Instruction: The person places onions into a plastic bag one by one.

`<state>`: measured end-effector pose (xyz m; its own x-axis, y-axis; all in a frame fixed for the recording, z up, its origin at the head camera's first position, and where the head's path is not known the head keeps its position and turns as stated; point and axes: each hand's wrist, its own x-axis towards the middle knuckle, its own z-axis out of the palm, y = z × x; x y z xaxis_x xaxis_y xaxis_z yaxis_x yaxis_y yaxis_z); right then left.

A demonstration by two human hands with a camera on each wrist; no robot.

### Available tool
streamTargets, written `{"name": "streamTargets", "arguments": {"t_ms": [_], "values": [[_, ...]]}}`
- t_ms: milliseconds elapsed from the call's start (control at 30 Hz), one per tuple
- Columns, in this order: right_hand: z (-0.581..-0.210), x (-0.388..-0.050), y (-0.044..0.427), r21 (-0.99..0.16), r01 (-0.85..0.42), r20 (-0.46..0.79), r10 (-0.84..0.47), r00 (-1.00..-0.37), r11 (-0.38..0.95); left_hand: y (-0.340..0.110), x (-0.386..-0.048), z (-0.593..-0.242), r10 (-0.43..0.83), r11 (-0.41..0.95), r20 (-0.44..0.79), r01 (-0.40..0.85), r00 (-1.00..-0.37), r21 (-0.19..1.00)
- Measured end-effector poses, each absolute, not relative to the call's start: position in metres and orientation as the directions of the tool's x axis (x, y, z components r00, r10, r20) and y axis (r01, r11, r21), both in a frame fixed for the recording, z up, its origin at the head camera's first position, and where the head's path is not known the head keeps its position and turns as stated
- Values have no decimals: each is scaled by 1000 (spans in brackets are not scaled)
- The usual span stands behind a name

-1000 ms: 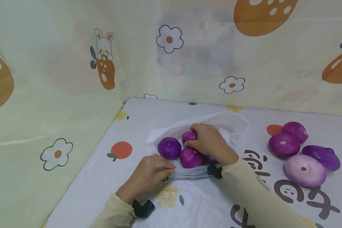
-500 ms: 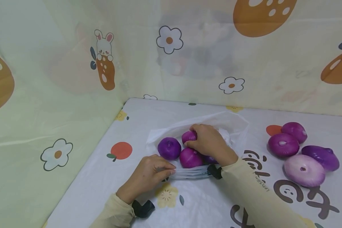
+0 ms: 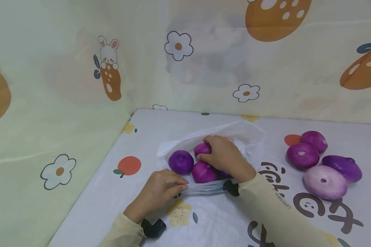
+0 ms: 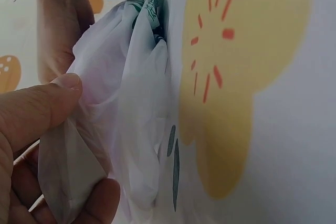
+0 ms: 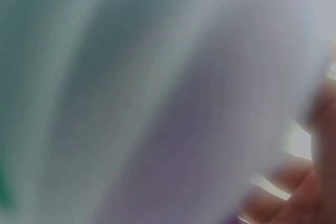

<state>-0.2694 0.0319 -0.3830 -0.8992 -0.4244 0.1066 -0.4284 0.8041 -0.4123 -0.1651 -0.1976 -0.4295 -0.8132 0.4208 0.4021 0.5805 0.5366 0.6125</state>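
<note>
In the head view a white plastic bag [image 3: 167, 147] lies spread on the table with several purple onions inside. My left hand [image 3: 160, 188] pinches the bag's near left edge between thumb and fingers; the left wrist view shows the thumb on the thin film [image 4: 105, 77]. Inside the bag, my right hand [image 3: 224, 154] grips a small magenta onion [image 3: 202, 149]. A dark purple onion [image 3: 181, 162] sits to its left and another magenta onion [image 3: 204, 172] just below it. One more onion is partly hidden under the right hand. Blurred bag film fills most of the right wrist view.
On the right of the table stand two magenta onions [image 3: 303, 155] [image 3: 314, 141], a purple one [image 3: 343, 167] and a pale cut-looking one [image 3: 325, 182], close together. A patterned curtain [image 3: 210, 72] rises behind and to the left of the table.
The head view has shifted slightly, moving everything a little to the left in the picture. Both hands keep their places at the bag and the onion.
</note>
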Motion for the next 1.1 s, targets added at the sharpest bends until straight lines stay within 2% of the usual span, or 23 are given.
{"name": "streamTargets", "arguments": {"t_ms": [200,500,700,967,1100], "values": [[-370,-250,51,-412,-449,188,-408,-893,793,-196,-164,-432,406,545,411,577,-816,608],[-350,-216,115,-501,-363,228,-285,-931,786,-193,-161,-430,380,543,397,549,-836,636],[-350,-201,162,-461,-312,255,-212,-943,831,-194,-158,-428,360,537,383,524,-851,661],[-370,-185,229,-413,-206,294,-84,-952,887,-194,-158,-429,350,547,375,512,-859,662],[-378,-177,254,-385,-126,243,-31,-970,914,-192,-160,-430,356,536,392,530,-848,657]]}}
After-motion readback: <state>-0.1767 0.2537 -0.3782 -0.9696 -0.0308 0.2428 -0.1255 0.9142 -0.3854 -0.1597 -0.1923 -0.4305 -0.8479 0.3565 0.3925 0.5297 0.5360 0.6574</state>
